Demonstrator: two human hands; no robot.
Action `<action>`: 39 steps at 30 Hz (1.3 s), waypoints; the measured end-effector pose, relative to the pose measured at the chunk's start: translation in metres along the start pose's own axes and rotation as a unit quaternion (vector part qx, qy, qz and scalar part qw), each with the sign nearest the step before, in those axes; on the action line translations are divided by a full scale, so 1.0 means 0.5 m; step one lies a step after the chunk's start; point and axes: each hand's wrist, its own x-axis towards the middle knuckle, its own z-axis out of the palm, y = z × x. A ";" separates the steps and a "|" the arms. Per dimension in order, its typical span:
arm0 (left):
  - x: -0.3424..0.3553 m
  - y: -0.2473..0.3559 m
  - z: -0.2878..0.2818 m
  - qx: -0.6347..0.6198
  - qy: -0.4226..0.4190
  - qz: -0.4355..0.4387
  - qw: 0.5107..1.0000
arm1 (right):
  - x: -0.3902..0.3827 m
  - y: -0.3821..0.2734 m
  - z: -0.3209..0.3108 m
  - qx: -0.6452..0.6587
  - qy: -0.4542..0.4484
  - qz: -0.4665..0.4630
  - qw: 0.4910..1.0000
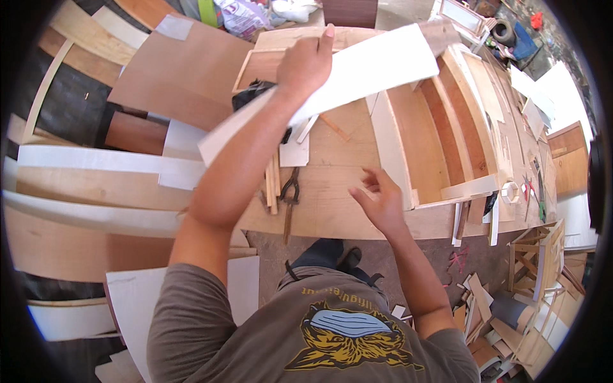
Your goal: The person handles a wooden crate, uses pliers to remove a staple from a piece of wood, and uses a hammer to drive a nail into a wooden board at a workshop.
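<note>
My left hand [306, 67] is closed on the far edge of a long white board [383, 67], its thumb sticking up. The board is held tilted above the worktable [345, 150], and my left forearm crosses over part of it. My right hand [382, 201] hovers over the near part of the table, fingers apart and slightly curled, with nothing in it. Just right of that hand lies an open wooden cabinet frame [408, 121] with long dividers. A pair of dark pincers [291, 191] rests near the table's front edge, beside thin wooden strips [272, 182].
Stacked panels [96, 185] fill the left side, with a large brown sheet [179, 76] behind them. Wood offcuts [479, 300] lie on the floor at lower right. A roll of tape [509, 192] and hand tools [529, 190] sit at the table's right.
</note>
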 end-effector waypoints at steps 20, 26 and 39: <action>-0.402 -0.772 0.112 -0.065 -0.116 -0.316 0.939 | 0.190 0.300 0.252 -0.032 0.196 0.153 0.968; -0.365 -0.871 0.148 0.121 -0.117 -0.316 0.934 | 0.182 0.474 0.352 -0.062 0.111 0.265 0.956; -0.298 -0.978 0.177 0.085 -0.059 -0.409 0.906 | 0.219 0.288 0.692 -0.189 -0.102 0.072 0.974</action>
